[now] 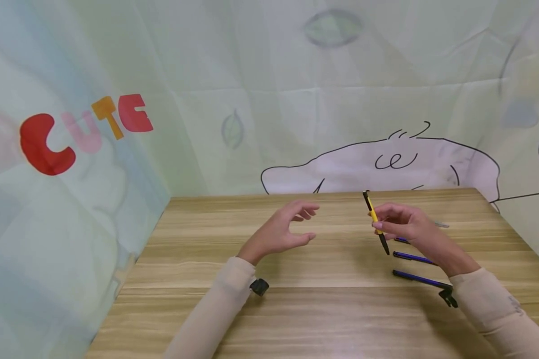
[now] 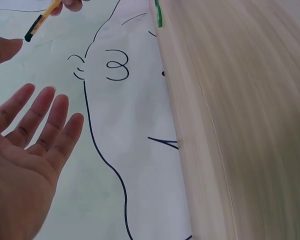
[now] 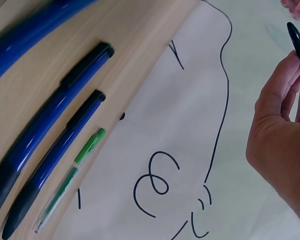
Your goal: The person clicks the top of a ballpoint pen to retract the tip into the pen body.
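Note:
Between thumb and fingers, my right hand (image 1: 408, 227) pinches a yellow pen (image 1: 373, 214) with black ends. The pen is tilted above the table, its pointed black end down toward me. In the right wrist view only that dark end (image 3: 298, 42) and a bit of yellow show beside the fingers. To the left, my left hand (image 1: 283, 232) is raised over the table with fingers and thumb apart, holding nothing. Its palm (image 2: 22, 175) shows in the left wrist view, the thumb close to the pen's other end in that picture.
Three blue pens (image 1: 419, 279) with black ends lie in a row on the wooden table (image 1: 323, 309), partly under the right arm. Beyond them lies a clear pen with a green end (image 3: 90, 145). A printed cloth wall (image 1: 233, 65) stands behind the table and at its left.

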`<action>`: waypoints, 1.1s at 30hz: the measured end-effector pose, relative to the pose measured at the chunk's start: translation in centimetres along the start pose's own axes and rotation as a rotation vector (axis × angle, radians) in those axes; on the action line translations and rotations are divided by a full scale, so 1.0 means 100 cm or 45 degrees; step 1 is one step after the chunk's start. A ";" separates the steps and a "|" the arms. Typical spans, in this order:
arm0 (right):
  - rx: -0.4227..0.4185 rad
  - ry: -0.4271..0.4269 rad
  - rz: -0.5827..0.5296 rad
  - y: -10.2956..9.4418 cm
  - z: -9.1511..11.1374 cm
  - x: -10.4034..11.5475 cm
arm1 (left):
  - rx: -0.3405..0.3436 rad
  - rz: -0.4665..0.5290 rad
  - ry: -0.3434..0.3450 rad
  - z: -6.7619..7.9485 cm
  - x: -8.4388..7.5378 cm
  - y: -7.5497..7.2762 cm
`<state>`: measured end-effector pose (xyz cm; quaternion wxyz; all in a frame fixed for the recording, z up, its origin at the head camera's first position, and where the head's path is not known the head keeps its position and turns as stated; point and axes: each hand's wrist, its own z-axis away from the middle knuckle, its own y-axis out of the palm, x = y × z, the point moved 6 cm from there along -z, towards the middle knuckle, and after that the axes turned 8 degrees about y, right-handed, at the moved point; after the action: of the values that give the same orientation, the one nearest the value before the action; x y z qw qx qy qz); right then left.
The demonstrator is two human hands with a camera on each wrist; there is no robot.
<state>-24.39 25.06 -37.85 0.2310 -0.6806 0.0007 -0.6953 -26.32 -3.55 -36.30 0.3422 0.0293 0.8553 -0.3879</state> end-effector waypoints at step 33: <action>-0.087 0.049 0.369 -0.069 0.009 -0.024 | -0.106 -0.076 -0.191 0.056 0.023 -0.050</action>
<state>-25.87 32.30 -37.85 0.3057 -0.6675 0.1270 -0.6670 -26.55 -11.35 -37.05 0.3947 -0.0395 0.8431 -0.3630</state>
